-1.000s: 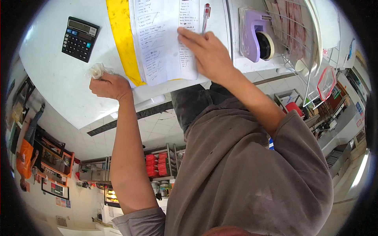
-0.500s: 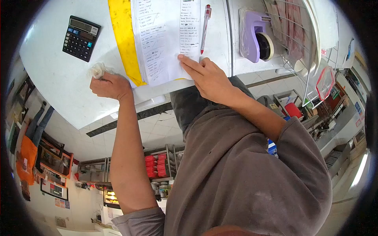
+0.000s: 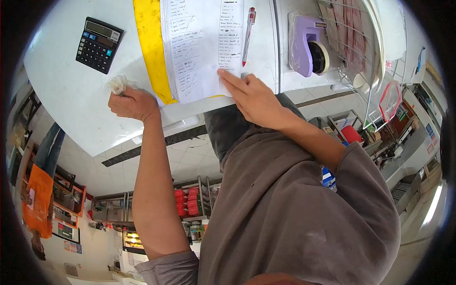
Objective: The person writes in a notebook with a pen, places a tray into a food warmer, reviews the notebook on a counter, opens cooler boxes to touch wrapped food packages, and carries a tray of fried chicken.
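Note:
My left hand [image 3: 133, 103] rests on the white table [image 3: 57, 99], closed on a crumpled clear plastic bag [image 3: 118, 84]. With its fingers stretched out and nothing held, my right hand [image 3: 254, 97] touches the lower part of the right-hand written column of an open notebook [image 3: 197, 61]. Handwritten lines cover the pages, and a yellow cover [image 3: 152, 52] shows along the left side. On the right part of the notebook lies a red and clear pen [image 3: 248, 37], just above my right hand.
A black calculator [image 3: 99, 45] lies left of the notebook. To the right are a purple tape dispenser [image 3: 304, 45] and a wire rack [image 3: 354, 35] with papers. A person in orange [image 3: 39, 202] is in the background at left.
My right hand has slid down the page toward my body, uncovering more writing and the pen. My left hand stays in place. The person in orange shows more fully.

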A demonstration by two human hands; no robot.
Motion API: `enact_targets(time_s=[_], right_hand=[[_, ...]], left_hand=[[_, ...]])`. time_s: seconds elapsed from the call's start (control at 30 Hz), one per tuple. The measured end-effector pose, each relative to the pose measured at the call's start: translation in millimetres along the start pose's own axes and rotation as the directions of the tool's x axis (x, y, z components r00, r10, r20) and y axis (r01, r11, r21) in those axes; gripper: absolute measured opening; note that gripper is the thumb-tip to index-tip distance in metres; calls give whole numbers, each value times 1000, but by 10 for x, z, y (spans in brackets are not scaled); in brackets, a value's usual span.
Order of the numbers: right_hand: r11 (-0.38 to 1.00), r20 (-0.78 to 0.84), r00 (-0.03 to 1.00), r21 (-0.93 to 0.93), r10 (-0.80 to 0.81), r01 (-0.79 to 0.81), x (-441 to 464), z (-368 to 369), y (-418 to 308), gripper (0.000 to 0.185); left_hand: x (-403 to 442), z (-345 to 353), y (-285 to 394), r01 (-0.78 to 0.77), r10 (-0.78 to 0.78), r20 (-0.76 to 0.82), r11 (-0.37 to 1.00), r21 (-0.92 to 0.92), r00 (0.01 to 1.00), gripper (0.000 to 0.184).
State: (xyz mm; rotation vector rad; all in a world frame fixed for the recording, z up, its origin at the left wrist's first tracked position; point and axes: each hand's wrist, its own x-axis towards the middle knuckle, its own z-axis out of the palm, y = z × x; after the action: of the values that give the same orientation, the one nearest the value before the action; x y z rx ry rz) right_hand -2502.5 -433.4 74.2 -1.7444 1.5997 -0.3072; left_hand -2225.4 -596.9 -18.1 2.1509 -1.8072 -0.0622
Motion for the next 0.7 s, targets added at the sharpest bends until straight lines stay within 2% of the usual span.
enact_targets(time_s=[0.13, 0.57, 0.67, 0.7], right_hand=[[998, -180, 984, -57, -11, 1, 233, -118, 150, 58], [986, -288, 957, -150, 26, -72, 616, -336, 348, 54], [995, -359, 933, -91, 2, -37, 621, -315, 384, 56], [1000, -432, 902, -10, 4, -10, 618, -306, 395, 56]], left_hand=[[3, -22, 39, 32, -32, 1, 999, -28, 999, 36], [-11, -42, 35, -7, 7, -6, 1000, -8, 1000, 33], [-8, -30, 35, -20, 20, -27, 1000, 0, 999, 32], [-4, -31, 37, -16, 16, -22, 1000, 4, 1000, 32]])
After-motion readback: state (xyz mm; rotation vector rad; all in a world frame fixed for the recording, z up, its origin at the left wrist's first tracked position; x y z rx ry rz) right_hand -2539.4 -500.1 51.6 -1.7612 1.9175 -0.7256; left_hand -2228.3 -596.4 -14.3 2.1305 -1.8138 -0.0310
